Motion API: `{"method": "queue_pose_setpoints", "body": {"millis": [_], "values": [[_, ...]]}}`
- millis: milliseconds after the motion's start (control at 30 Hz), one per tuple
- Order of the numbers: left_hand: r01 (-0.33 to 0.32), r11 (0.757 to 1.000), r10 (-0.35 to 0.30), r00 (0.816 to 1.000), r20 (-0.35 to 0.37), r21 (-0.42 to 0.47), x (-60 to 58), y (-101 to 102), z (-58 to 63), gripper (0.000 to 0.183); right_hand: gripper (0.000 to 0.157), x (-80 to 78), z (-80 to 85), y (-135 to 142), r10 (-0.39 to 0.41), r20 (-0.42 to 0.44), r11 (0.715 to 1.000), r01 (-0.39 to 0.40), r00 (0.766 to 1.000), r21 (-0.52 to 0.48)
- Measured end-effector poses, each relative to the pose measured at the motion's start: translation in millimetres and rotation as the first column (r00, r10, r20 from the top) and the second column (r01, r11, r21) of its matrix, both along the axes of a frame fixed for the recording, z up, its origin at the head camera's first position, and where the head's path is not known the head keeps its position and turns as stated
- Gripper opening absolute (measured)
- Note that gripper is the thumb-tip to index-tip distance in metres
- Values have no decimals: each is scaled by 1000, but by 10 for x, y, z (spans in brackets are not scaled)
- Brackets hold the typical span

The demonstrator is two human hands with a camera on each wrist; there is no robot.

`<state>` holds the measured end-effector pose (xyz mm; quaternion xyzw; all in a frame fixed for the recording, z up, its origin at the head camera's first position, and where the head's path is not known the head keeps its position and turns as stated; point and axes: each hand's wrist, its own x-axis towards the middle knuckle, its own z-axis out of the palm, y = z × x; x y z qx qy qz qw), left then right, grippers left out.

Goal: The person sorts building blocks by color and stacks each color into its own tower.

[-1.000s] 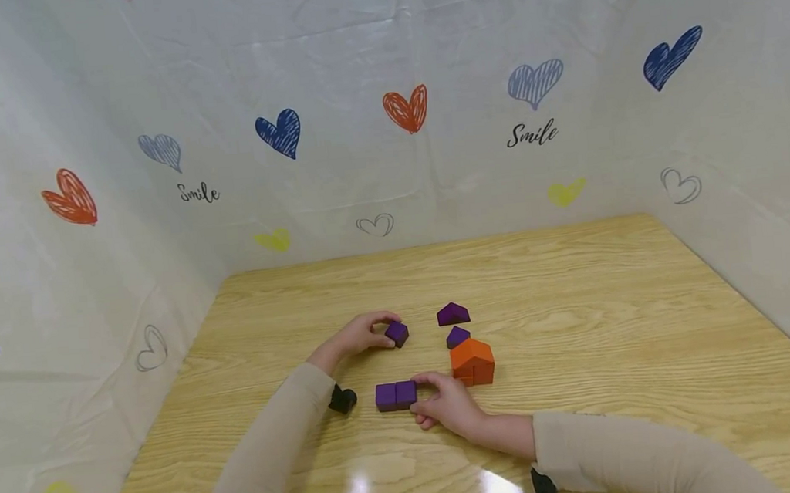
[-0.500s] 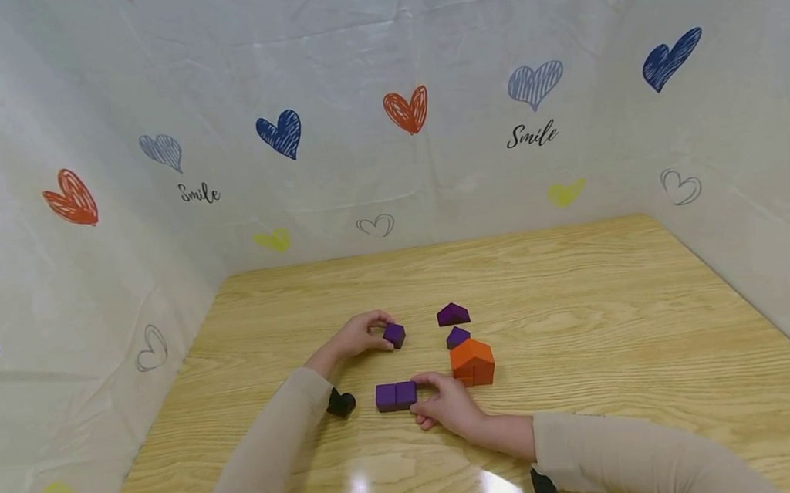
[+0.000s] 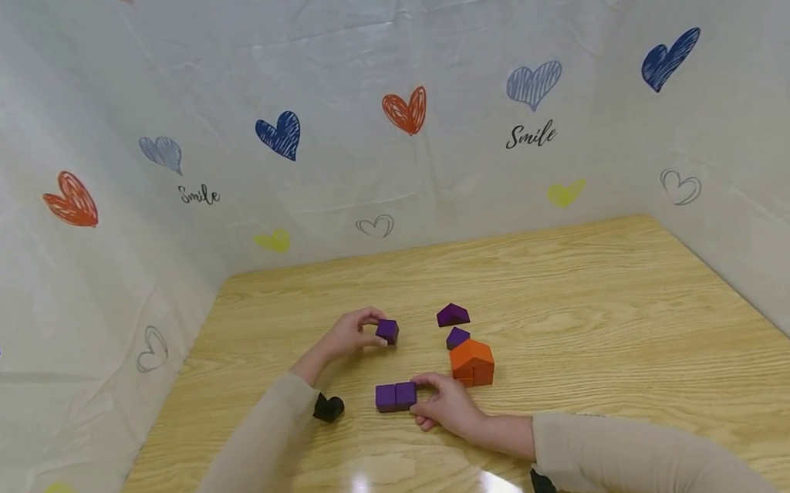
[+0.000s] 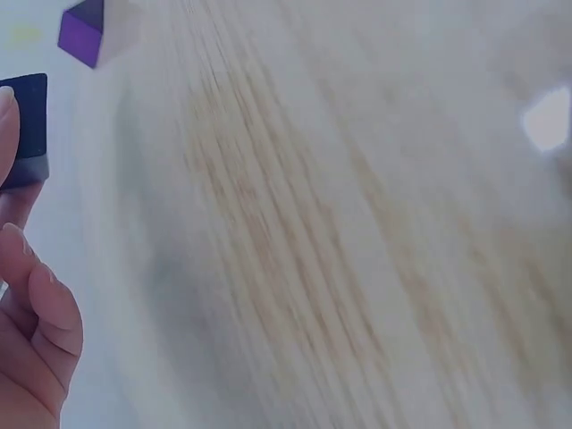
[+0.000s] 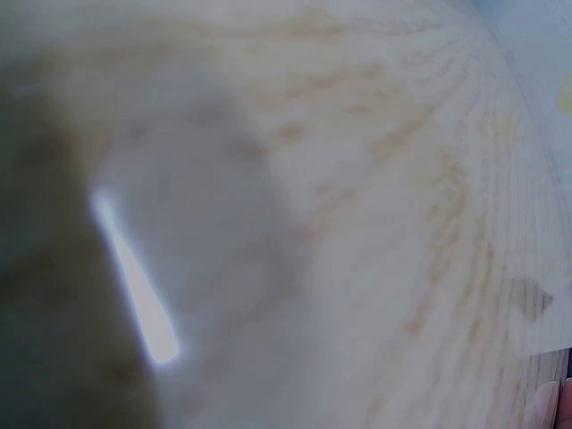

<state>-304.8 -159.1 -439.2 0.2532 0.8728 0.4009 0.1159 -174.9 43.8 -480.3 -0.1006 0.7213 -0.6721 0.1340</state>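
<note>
In the head view my left hand (image 3: 348,334) pinches a purple cube (image 3: 388,332) between thumb and fingers. In the left wrist view this cube (image 4: 32,125) looks dark at the left edge. Nearer the front, two purple blocks (image 3: 386,398) stand side by side, touching. My right hand (image 3: 451,409) holds the right-hand purple block (image 3: 406,395), thumb at its front edge and a finger at its back edge. Only fingertips (image 5: 542,407) show at the corner of the right wrist view, so the grip is hidden there.
Right of centre stands an orange house-shaped group of blocks (image 3: 472,363). Behind it lie a small purple pointed block (image 3: 458,338) and a purple arch-like block (image 3: 452,315). A white curtain with printed hearts (image 3: 389,177) borders the wooden table (image 3: 580,301).
My left hand has drawn the purple cube a little to the left and slightly toward the back. My right hand and the paired blocks have stayed in place.
</note>
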Motion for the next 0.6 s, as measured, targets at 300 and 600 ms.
{"method": "queue_pose_setpoints", "body": {"millis": [300, 600], "values": [[23, 1000, -24, 999, -45, -9, 244, -67, 162, 34, 45, 6, 4, -8, -4, 0, 1000, 4, 1000, -2], [28, 999, -31, 995, -93, -37, 530, -31, 228, 34, 45, 9, 2, -8, -3, 2, 1000, 3, 1000, -7]]}}
